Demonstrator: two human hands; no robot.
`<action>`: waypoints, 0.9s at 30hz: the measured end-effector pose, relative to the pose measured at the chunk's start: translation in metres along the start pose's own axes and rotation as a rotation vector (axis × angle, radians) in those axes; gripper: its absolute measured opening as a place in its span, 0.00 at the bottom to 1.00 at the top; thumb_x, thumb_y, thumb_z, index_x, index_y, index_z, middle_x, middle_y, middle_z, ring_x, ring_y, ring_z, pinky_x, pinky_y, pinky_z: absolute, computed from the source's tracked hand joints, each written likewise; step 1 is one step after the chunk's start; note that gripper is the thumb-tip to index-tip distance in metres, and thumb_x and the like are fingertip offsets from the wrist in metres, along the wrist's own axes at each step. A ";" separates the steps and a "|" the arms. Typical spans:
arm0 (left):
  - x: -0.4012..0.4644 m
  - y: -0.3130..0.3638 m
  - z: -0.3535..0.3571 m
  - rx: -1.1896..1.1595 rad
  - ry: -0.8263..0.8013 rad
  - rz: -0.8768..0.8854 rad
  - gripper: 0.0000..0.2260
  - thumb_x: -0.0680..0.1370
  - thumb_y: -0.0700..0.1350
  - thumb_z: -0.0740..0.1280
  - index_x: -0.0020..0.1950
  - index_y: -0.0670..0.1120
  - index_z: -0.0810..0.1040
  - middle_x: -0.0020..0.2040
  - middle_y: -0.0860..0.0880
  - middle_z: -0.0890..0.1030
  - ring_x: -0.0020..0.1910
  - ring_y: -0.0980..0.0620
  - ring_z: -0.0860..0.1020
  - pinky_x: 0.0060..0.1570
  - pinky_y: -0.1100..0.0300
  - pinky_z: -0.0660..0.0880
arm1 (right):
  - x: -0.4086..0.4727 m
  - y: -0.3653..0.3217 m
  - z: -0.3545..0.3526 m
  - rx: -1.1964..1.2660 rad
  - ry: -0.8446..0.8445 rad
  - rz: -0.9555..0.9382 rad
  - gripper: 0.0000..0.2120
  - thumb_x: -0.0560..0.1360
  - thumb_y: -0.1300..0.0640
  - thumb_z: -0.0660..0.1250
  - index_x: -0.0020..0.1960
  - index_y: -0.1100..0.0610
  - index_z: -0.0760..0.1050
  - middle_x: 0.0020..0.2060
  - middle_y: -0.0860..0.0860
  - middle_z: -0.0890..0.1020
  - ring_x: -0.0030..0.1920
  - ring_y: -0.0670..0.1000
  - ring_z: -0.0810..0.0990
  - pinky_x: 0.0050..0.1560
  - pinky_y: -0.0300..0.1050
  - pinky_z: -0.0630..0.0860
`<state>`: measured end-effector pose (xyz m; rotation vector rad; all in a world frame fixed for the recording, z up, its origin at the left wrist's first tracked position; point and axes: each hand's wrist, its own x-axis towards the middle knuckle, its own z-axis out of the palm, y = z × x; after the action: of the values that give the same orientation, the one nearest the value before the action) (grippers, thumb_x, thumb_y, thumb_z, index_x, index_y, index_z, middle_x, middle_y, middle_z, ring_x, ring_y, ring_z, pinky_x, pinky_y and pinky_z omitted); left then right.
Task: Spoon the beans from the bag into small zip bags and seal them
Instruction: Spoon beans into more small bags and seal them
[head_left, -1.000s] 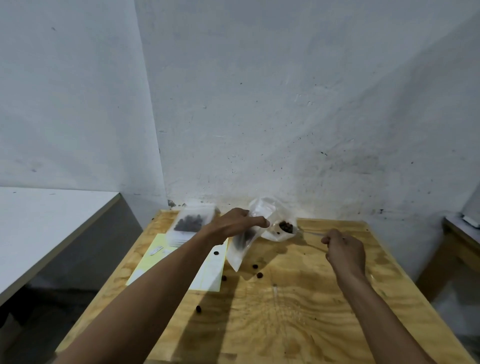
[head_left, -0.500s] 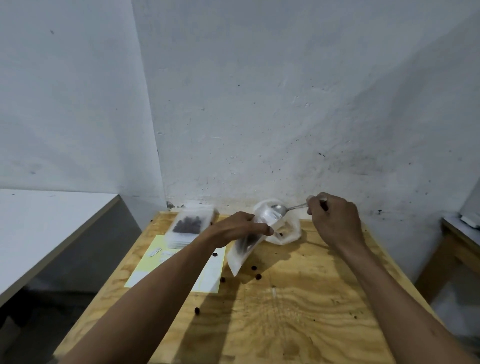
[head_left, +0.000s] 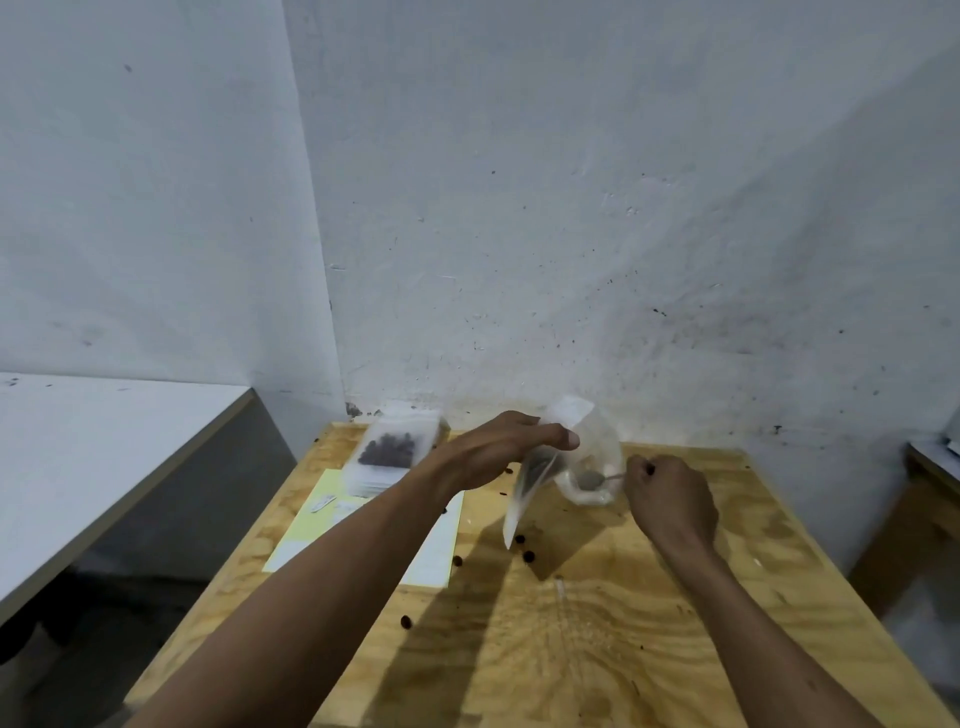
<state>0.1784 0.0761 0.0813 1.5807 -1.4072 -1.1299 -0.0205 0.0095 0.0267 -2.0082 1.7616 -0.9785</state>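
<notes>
On the light wooden tabletop a person works with two bare hands. The left hand holds up a small clear plastic zip bag; its fingers and thumb are pinched on the top part of the bag, and the bag hangs down at a slant with its bottom corner close to the wood. A few dark beans show through the upper part of this bag, but they are blurry. Just to the right stands the bigger clear plastic bag, open and puffy, near the white wall. The right hand is curled tight around the handle of a thin metal spoon, and the bowl of the spoon is inside the big bag, low down. I cannot tell if the spoon has beans in it. Some loose dark brown beans lie spilled on the wood under the small bag and nearer the front. To the left, a pile of flat clear zip bags sits at the back corner, and the top one has dark beans in it. The pile rests partly on a pale yellow sheet of paper.
</notes>
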 end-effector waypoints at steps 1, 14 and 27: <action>0.002 0.000 0.000 0.000 -0.014 0.010 0.07 0.78 0.51 0.70 0.47 0.50 0.85 0.46 0.58 0.84 0.50 0.54 0.79 0.53 0.56 0.69 | 0.001 0.001 0.002 0.088 -0.021 0.090 0.22 0.81 0.55 0.59 0.29 0.61 0.69 0.25 0.55 0.72 0.26 0.55 0.68 0.30 0.43 0.60; 0.006 -0.027 -0.024 0.206 0.040 -0.082 0.13 0.73 0.57 0.73 0.47 0.47 0.82 0.48 0.51 0.83 0.50 0.51 0.79 0.50 0.57 0.72 | -0.005 0.017 -0.020 0.526 -0.079 0.325 0.15 0.79 0.57 0.62 0.36 0.60 0.78 0.28 0.57 0.74 0.29 0.55 0.69 0.34 0.47 0.65; 0.013 -0.029 -0.016 0.284 0.056 -0.139 0.28 0.65 0.65 0.75 0.60 0.51 0.80 0.59 0.52 0.81 0.58 0.49 0.78 0.65 0.46 0.74 | 0.012 -0.006 -0.054 0.523 0.015 0.131 0.17 0.78 0.56 0.64 0.31 0.58 0.77 0.27 0.56 0.76 0.30 0.57 0.74 0.34 0.47 0.67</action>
<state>0.2035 0.0666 0.0579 1.9197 -1.4909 -0.9877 -0.0513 0.0106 0.0726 -1.5421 1.4282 -1.2531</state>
